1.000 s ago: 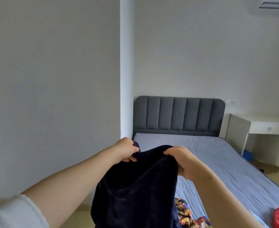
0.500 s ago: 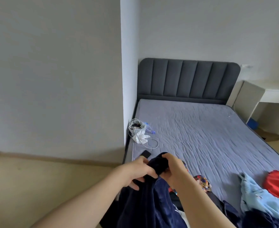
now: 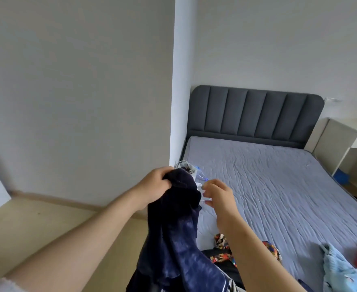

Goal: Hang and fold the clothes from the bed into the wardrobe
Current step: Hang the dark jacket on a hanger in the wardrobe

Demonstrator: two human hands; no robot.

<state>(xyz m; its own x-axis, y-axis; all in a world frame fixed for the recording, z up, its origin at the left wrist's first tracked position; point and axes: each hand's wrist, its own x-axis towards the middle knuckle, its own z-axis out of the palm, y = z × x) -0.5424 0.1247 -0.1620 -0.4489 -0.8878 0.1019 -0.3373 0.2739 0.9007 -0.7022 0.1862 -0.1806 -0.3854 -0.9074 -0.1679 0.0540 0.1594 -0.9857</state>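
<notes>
Head view: left hand (image 3: 155,184) grips navy garment (image 3: 177,228); right hand (image 3: 218,196) seemingly free.

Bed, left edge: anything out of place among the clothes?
Yes: a tangle of white cables lies on the bed by the wall, partly hidden behind the navy garment the left hand grips. It isn't clothing.

Soft, cool daylight, moderately bright, arriving from the right: brighter on the narrow wall corner (image 3: 179,102), greyer across the broad left wall (image 3: 78,91). Diffuse shading under the headboard (image 3: 255,114) and along the forearms (image 3: 89,234). Slightly smeared by motion at the left hand (image 3: 154,186) and right hand (image 3: 217,194). Murky folds in the dark navy garment (image 3: 173,228), with a pale sheen lower down. Bowed by the wide lens toward the edges, with leaning wall lines.
</notes>
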